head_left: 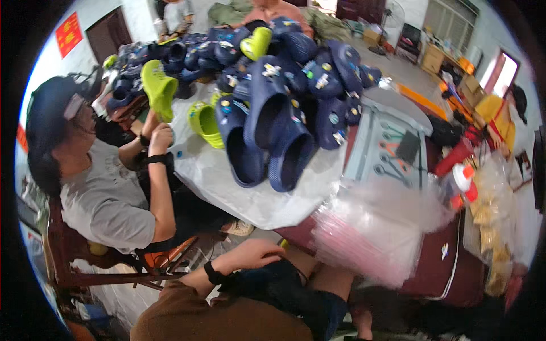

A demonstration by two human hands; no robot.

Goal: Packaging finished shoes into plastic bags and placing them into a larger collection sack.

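Note:
My left hand, with a black band at the wrist, hovers over my lap at the lower middle. Its fingers are bent together, and a small yellow-green piece shows at their tips; what they hold is hidden. My right hand does not show. Beyond, navy clogs with charms are heaped on a white-covered table. Lime clogs sit among them. At my left, a seated person in a grey shirt holds up a lime clog.
Right of the clogs lies a grey tray with printed shapes and a dark block on it. Clear plastic bags cover the dark red table edge. A red-capped white bottle stands farther right. Other people are at the back and right.

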